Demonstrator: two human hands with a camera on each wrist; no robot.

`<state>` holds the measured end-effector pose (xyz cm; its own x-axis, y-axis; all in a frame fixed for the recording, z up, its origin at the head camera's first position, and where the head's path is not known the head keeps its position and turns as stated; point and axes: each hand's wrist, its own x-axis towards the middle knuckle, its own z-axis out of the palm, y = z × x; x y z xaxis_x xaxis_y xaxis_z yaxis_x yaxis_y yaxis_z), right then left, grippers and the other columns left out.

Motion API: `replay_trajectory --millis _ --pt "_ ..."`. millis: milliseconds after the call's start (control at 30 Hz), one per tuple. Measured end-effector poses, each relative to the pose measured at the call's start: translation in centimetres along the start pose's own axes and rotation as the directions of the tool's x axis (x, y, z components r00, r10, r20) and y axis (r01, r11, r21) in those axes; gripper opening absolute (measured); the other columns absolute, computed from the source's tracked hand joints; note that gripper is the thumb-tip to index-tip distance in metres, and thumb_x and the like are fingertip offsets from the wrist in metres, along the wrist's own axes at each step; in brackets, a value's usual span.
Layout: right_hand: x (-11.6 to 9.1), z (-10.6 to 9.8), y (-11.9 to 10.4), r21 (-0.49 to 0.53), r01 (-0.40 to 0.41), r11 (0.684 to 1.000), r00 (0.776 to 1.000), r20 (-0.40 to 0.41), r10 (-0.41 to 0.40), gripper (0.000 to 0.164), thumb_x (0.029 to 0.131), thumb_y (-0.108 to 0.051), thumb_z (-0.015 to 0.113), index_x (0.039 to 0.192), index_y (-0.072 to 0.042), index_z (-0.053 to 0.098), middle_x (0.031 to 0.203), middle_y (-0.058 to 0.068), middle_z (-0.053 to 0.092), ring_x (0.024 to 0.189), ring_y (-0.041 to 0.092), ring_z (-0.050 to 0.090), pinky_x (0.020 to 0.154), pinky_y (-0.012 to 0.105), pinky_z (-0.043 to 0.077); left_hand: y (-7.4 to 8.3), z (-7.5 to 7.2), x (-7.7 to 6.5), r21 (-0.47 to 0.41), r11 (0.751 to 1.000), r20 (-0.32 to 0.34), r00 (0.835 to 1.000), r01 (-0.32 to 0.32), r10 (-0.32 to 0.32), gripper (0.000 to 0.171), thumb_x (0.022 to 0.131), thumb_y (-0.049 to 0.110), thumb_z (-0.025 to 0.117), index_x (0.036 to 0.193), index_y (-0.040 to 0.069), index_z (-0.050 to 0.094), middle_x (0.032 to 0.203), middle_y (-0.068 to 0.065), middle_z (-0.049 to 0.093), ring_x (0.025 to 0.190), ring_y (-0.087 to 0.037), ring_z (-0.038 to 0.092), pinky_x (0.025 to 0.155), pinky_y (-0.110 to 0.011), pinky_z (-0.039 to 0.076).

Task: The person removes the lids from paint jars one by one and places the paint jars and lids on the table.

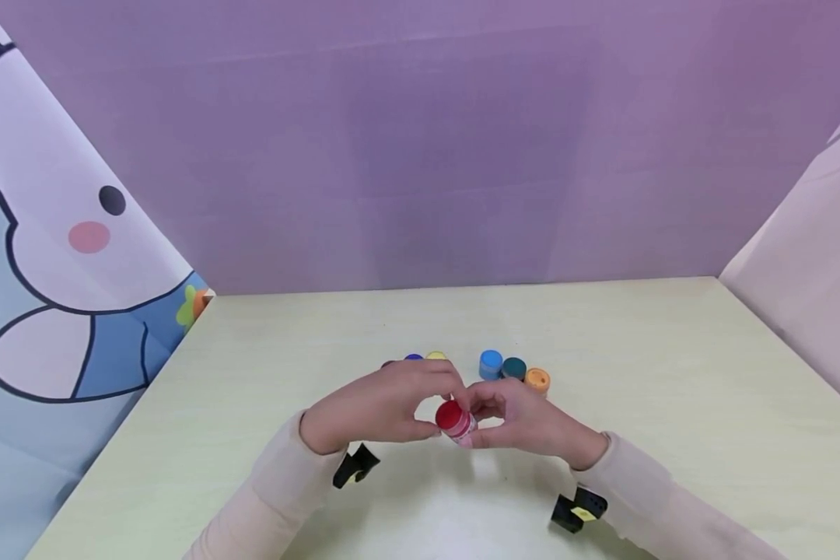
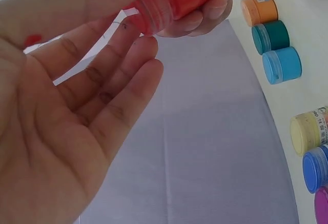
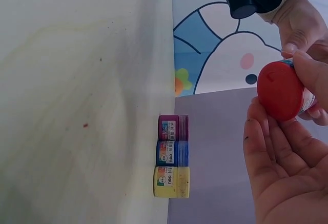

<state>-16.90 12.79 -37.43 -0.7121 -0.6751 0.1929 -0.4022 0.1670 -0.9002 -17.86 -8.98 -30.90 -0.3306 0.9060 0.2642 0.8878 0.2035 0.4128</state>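
Jar (image 1: 453,418), red-topped and tilted, is pinched by both the left hand (image 1: 388,400) and the right hand (image 1: 532,422) above the counter (image 1: 679,381), while a light-blue jar (image 1: 491,365), a green jar (image 1: 514,367) and an orange jar (image 1: 537,379) stand in a row beyond.

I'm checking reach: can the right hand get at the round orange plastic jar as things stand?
Probably not right now: the right hand grips the round red plastic jar. Otherwise the way looks free; the round orange plastic jar sits just beyond that hand, at its row's end.
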Motion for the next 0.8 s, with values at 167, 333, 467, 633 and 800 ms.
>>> replay_trajectory --millis 167,333,467,633,800 --pt "0.03 -0.01 0.03 -0.009 -0.003 1.0 1.0 0.002 0.003 0.03 0.078 -0.021 0.071 0.105 -0.014 0.06 0.096 -0.001 0.064 0.087 0.018 0.06 0.079 0.036 0.049 -0.03 0.13 -0.01 0.005 1.0 -0.011 1.0 -0.014 0.014 0.027 0.075 0.006 0.071 0.097 0.014 0.058 0.095 0.007 0.055 0.087 -0.003 0.049 0.075 -0.013 0.041" --pt "-0.01 -0.05 0.09 -0.01 -0.001 1.0 1.0 -0.002 0.001 0.029 0.078 -0.02 0.071 0.104 -0.014 0.06 0.095 -0.001 0.064 0.087 0.018 0.06 0.079 0.037 0.049 -0.06 0.18 0.04 0.011 1.0 -0.017 1.0 0.005 -0.005 0.026 0.075 0.01 0.072 0.098 0.014 0.059 0.095 0.007 0.055 0.087 -0.002 0.049 0.075 -0.013 0.041" --pt "-0.02 -0.02 0.09 -0.005 0.003 1.0 1.0 -0.012 -0.003 0.029 0.077 -0.018 0.071 0.104 -0.013 0.06 0.095 0.0 0.064 0.086 0.018 0.06 0.079 0.038 0.048 0.01 0.16 0.11 -0.001 0.999 -0.019 0.999 0.043 -0.043 0.027 0.075 0.012 0.073 0.098 0.015 0.06 0.094 0.009 0.056 0.086 -0.001 0.049 0.077 -0.014 0.041" --pt "-0.07 0.02 -0.31 -0.014 -0.002 1.0 0.999 -0.047 0.001 0.029 0.077 -0.014 0.071 0.105 -0.012 0.06 0.096 0.0 0.063 0.086 0.018 0.06 0.08 0.039 0.048 0.15 0.11 0.4 -0.012 0.992 -0.029 0.992 0.123 -0.123 0.027 0.074 0.012 0.073 0.098 0.016 0.061 0.09 0.011 0.056 0.084 -0.001 0.049 0.076 -0.017 0.042" --pt "-0.02 0.03 -0.14 -0.055 -0.021 0.998 0.997 -0.077 0.017 0.03 0.077 -0.019 0.072 0.105 -0.014 0.061 0.096 -0.002 0.063 0.086 0.016 0.06 0.08 0.039 0.048 -0.03 0.32 0.53 -0.001 0.983 -0.036 0.982 0.183 -0.183 0.025 0.075 0.015 0.073 0.098 0.015 0.062 0.087 0.012 0.056 0.08 -0.004 0.05 0.073 -0.018 0.044"
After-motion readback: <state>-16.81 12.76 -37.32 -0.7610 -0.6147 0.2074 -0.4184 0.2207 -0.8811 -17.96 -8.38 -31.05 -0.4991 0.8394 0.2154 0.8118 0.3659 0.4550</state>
